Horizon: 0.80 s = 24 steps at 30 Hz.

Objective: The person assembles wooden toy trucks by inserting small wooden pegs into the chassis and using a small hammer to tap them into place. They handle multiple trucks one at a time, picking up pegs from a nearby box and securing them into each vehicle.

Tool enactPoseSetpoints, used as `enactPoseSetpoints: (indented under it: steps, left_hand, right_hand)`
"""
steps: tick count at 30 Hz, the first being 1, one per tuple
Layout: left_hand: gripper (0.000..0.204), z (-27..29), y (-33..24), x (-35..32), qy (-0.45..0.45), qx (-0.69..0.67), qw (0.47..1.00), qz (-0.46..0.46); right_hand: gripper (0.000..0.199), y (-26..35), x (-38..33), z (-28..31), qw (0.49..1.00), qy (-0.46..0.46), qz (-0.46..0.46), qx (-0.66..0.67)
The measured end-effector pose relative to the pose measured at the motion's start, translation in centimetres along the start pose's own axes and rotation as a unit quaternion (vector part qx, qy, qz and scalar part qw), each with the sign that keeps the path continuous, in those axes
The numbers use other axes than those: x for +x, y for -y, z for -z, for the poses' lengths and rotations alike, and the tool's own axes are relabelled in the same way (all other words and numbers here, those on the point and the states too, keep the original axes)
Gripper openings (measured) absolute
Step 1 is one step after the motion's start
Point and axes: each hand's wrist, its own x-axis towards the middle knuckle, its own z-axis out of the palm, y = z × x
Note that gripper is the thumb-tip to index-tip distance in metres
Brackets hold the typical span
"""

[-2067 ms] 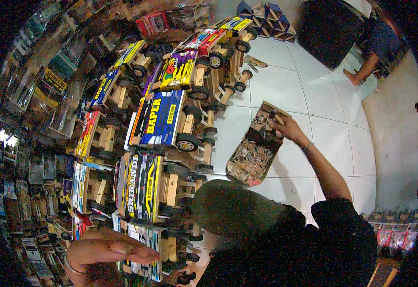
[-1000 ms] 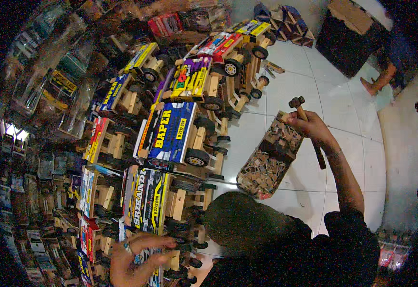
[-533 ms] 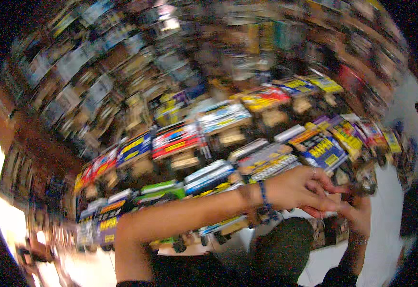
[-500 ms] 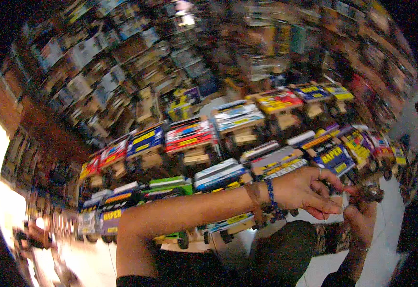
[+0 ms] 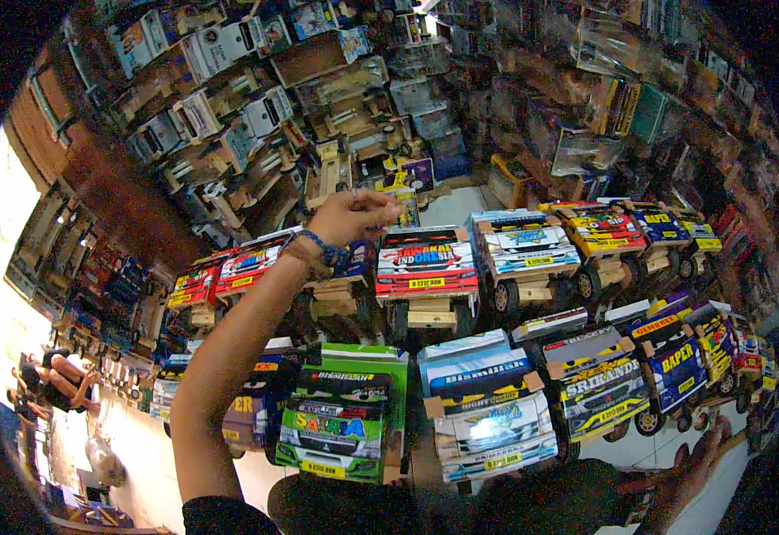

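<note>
We see our left hand (image 5: 354,214), a beaded band at its wrist, raised with fingers pinched together above the red-and-white wooden toy truck (image 5: 427,267) with pale boxy timber underframe and black wheels; what they pinch is too small to tell. That truck lies just right of the wrist. Far below-right of the truck, our right hand (image 5: 692,464) shows partly, grip unclear.

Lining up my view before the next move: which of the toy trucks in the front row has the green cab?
The green toy truck, front row, directly right of the left forearm. Its neighbours differ: the white-and-blue truck to its right, and a dark blue one on its left.
</note>
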Motion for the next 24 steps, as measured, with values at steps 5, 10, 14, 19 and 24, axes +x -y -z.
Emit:
enactPoseSetpoints:
  steps: [5, 10, 14, 19, 24]
  left_hand:
    - [0.034, 2.4, 2.6, 1.7, 0.108, -0.022, 0.994, -0.022]
    - [0.034, 3.7, 3.2, 2.4, 0.199, 0.016, 0.979, -0.035]
    - [0.036, 4.0, 2.2, 2.4, 0.219, 0.087, 0.967, -0.091]
    - [0.032, 3.7, 1.5, 2.7, 0.197, 0.271, 0.918, -0.214]
    - [0.032, 3.5, 3.1, 3.1, 0.204, 0.169, 0.945, -0.193]
  right_hand:
    - [0.057, -2.3, -0.6, 0.6, 0.995, -0.01, -0.086, 0.056]
    - [0.062, -0.5, 2.3, 2.5, 0.995, -0.074, -0.019, -0.071]
    - [0.075, 2.2, 5.7, 1.8, 0.867, 0.087, 0.286, -0.398]
    - [0.07, 4.6, 6.7, -1.6, 0.877, 0.113, 0.333, -0.327]
    - [0.05, 6.1, 6.0, -6.3, 0.889, 0.154, 0.333, -0.273]
